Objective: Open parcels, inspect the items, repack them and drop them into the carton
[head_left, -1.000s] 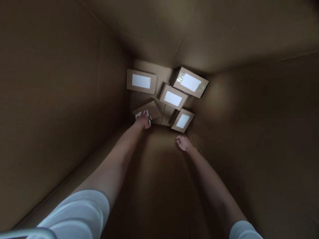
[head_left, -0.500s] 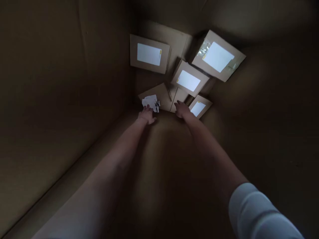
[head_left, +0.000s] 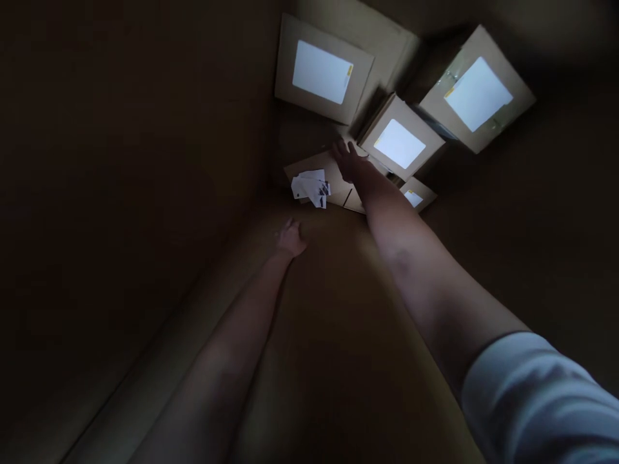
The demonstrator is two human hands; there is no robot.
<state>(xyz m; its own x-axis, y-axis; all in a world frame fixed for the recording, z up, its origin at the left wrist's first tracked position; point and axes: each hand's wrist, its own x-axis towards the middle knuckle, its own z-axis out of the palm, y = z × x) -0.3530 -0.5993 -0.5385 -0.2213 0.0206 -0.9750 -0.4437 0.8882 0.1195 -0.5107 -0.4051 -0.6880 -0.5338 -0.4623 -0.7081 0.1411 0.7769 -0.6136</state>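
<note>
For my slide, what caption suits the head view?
Inside a large brown cardboard box, a bare left hand near loose white papers, a bare right hand near white-labelled rectangular brown cardboard cartons.

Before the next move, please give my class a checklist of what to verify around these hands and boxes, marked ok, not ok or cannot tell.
1. Left hand apart from the white papers: ok, a gap shows.
2. Right hand holding nothing: ok, fingers spread, nothing visible in it.
3. Right hand clear of the middle box: cannot tell, they sit very close.
4. Upper-left box unobstructed: ok, its labelled face shows.
5. Lower-right box fully visible: not ok, the right forearm covers part.
</note>
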